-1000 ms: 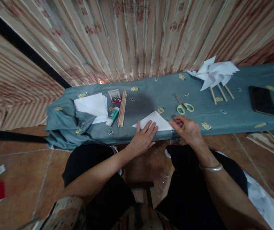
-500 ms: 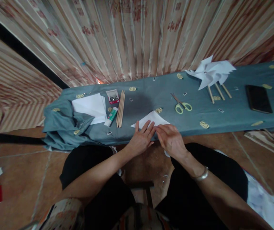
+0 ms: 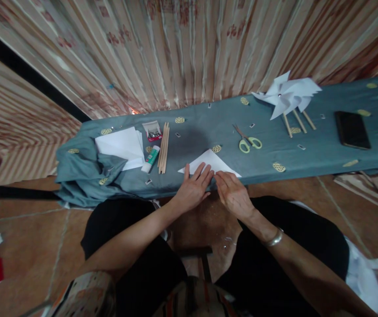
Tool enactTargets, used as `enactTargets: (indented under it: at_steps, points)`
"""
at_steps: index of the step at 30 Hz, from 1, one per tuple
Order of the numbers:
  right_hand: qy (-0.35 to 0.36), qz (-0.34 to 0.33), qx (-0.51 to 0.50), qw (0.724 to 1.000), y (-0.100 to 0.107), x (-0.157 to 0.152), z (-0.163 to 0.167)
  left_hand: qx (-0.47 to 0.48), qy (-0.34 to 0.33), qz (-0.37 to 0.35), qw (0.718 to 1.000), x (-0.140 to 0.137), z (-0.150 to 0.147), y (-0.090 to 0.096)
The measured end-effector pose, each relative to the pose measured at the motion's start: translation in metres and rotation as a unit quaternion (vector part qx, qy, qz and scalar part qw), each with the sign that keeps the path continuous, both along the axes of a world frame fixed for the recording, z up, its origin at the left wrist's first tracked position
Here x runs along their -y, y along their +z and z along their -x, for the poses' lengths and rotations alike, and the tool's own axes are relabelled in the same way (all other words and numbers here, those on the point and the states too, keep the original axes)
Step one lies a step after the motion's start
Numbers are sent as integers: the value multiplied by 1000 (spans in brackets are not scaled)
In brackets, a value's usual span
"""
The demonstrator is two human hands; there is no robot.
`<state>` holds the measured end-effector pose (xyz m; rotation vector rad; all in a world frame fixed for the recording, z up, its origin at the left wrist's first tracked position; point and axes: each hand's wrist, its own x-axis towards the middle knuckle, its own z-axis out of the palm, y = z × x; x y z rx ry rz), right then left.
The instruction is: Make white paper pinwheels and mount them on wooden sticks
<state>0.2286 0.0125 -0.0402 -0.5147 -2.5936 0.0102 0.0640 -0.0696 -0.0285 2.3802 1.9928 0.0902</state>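
teal cloth [image 3: 263, 169] with yellow lattice ovals covers the long surface. at its near edge lies a white paper triangle [image 3: 211, 158], apparently folded, its point facing away and its long side toward the person. the left hand [image 3: 192, 190] rests open and flat on it, fingers spread, probably to stop it sliding. the right hand [image 3: 234, 193] sits just beside, fingers bent together at the long edge, seemingly pressing there; whether it pinches the paper i cannot tell.

a little farther, to the left, a green-and-white tube [image 3: 150, 159], pale wooden sticks [image 3: 163, 149], loose white sheets [image 3: 119, 144] and an open red box of small metal pieces [image 3: 153, 133] sit grouped, likely for easy reach. scissors with yellow-green handles [image 3: 250, 144] lie handles nearer, perhaps ready for the right hand. farther right are a black phone [image 3: 352, 129] and white paper pinwheels [image 3: 283, 100], overlapping, maybe kept aside so nothing crushes them. behind hangs a beige-and-brown striped curtain [image 3: 189, 57].
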Motion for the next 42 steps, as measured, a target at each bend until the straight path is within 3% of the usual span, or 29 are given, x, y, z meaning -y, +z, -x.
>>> enactTargets:
  at_steps: [17,29,36,39,42]
  points:
    - [11,-45,83,995,-6,-4,-2,-35,-1,14,999,2,4,0]
    - [26,-48,110,992,-7,-7,-7,-36,41,11,998,36,32,4]
    - [44,-75,136,987,-11,-17,-28,-23,58,10,998,38,32,3]
    - [17,-61,143,988,-12,-26,-51,-20,58,9,998,38,31,3]
    - [-59,-32,123,990,-10,-32,-71,-15,62,7,998,38,31,1]
